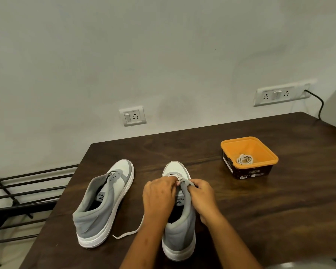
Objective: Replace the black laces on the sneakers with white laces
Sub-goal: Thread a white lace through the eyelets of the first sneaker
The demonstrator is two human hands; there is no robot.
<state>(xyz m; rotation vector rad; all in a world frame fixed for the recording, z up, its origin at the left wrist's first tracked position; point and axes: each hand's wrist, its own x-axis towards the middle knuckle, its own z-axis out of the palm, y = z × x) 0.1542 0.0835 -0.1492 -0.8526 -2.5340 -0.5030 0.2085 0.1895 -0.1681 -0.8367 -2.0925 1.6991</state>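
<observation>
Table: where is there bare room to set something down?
Free: the wide table stretch right of the right sneaker, in front of the orange tub; also the back strip beyond both toes. Crowded: between the sneakers, where the white lace trails beside the left sneaker.

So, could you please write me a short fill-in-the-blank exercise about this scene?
The left hand and right hand work on the sneaker on the person's ____ side.
The spare lace lies coiled in the ____ container.
The loose end of the white lace rests on the table ____ that sneaker and the other sneaker.
Missing words: right; orange; between.
</observation>
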